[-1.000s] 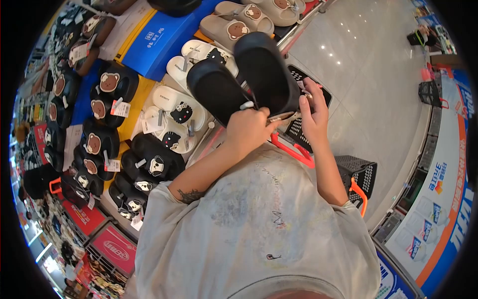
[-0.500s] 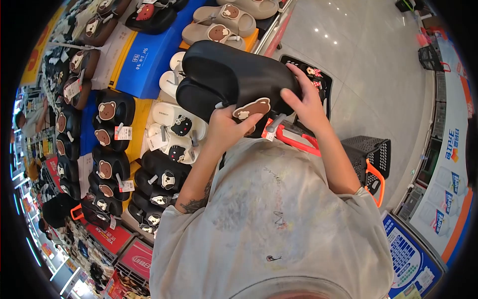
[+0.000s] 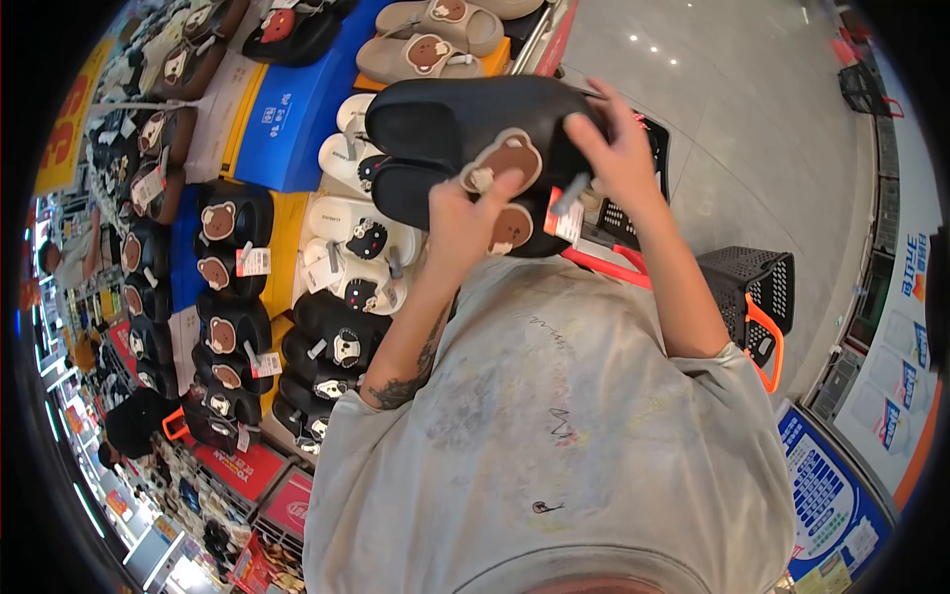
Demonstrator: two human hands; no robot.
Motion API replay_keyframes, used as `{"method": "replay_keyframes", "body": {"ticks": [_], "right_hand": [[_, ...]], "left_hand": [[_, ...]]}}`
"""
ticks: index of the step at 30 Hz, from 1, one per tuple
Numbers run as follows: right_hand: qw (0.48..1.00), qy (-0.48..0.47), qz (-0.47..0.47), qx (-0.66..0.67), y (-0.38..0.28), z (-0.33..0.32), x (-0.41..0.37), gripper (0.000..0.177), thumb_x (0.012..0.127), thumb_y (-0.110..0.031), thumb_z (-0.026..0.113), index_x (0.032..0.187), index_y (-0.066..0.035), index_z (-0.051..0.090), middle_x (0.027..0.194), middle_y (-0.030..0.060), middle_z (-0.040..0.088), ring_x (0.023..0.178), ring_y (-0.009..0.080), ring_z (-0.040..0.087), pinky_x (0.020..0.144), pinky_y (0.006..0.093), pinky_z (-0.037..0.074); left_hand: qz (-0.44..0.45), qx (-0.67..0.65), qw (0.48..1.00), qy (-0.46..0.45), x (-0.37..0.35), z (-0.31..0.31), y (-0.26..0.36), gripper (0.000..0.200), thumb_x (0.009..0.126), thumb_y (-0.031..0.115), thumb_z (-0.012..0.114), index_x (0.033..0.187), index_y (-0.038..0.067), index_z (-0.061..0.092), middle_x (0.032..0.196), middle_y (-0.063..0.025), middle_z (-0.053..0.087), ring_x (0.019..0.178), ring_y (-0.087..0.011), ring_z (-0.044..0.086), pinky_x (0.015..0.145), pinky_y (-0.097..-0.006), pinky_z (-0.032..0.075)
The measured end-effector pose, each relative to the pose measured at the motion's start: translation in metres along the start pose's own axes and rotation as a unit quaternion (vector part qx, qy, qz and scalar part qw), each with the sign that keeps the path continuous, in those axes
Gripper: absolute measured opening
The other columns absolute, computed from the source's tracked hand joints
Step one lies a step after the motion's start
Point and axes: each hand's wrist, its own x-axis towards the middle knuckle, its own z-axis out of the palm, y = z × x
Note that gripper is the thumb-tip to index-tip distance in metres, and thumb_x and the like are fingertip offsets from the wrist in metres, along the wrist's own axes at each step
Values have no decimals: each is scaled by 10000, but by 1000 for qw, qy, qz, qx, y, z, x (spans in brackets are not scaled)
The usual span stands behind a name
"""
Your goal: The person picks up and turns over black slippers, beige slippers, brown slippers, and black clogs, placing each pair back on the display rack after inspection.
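A pair of black slippers (image 3: 421,119) with brown bear patches is held up in front of my shirt, insoles and straps toward me. My left hand (image 3: 465,218) grips the near slipper from below, its thumb on the upper bear patch (image 3: 517,158). At the toe end, my right hand (image 3: 625,158) curls round the slippers with thumb and fingers; its fingertips are partly hidden and a little blurred. From the pair hangs a red and white price tag (image 3: 564,220) on a grey fastener (image 3: 571,193), just below my right hand.
White slippers (image 3: 346,228) with black cat patches and more black bear slippers (image 3: 233,322) fill the display at left. Beige slippers (image 3: 430,54) lie beyond, beside a blue box (image 3: 287,129). A black shopping basket (image 3: 742,282) with an orange handle stands at right on the grey floor (image 3: 732,148).
The slippers have been turned, so both insoles and both bear patches now face me. The price tag has swung further into view. Both hands stay on the pair.
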Motion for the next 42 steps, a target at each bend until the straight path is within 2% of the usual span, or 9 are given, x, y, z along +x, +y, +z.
{"method": "replay_keyframes", "body": {"ticks": [8,14,17,18,23,25,29,33,42], "right_hand": [[972,-84,122,183,12,6,-44,834,788,-245,715,1406,-27,199,1257,147,482,1108,199,503,956,311,392],[982,-20,14,188,26,27,-53,717,707,-103,769,1279,-14,347,1236,113,485,1124,191,498,968,329,407],[985,-12,10,173,26,22,-54,719,698,-115,780,1267,-7,353,1220,118,498,1112,193,508,960,326,414],[984,-23,34,173,29,18,-53,743,677,-122,794,1266,1,357,1204,116,512,1094,198,522,949,329,424],[985,-68,-69,141,18,-32,-31,797,803,-455,653,1346,10,299,1295,130,431,1150,212,460,946,366,380],[988,-11,-147,-49,-12,-40,-18,521,844,-290,614,1245,7,464,1278,146,473,1046,237,538,873,346,422],[904,-241,-308,-171,-72,-25,12,314,741,-27,606,1055,-49,607,1203,110,554,783,237,628,678,284,496],[792,-407,-358,-280,-91,21,24,403,665,-22,554,1063,-69,598,1176,58,580,647,290,590,593,349,492],[683,-493,-371,-391,-108,78,61,274,635,-247,641,764,-30,535,719,120,502,602,316,551,519,389,428]], "left_hand": [[-93,-334,924,162,9,-1,28,469,907,390,524,1135,-21,509,1052,-90,582,893,-173,620,753,-320,539],[-72,-356,922,133,3,17,11,509,936,463,410,1204,32,446,1107,-113,562,992,-248,596,841,-407,514],[-67,-317,935,146,6,22,7,485,911,443,481,1167,31,479,1055,-97,577,916,-217,620,760,-367,527],[-80,-356,915,174,6,26,16,380,883,314,600,1111,15,548,1050,-40,586,844,-89,575,718,-249,487],[-68,-228,957,165,0,11,38,331,849,271,643,1044,5,612,924,-21,625,774,-62,570,668,-224,470],[-92,-139,978,125,-5,7,43,341,820,269,671,1017,-7,634,868,-18,637,730,-68,578,634,-225,472],[-113,138,983,-36,-9,-8,34,328,752,199,728,1006,8,648,886,-35,662,767,-82,593,687,-253,475],[-123,149,977,-90,-16,-17,37,315,709,175,743,959,5,654,872,-57,665,758,-101,600,702,-262,473],[-79,239,961,-118,0,-54,41,421,648,206,751,985,-6,612,863,-161,651,811,-273,632,717,-352,479]]}}
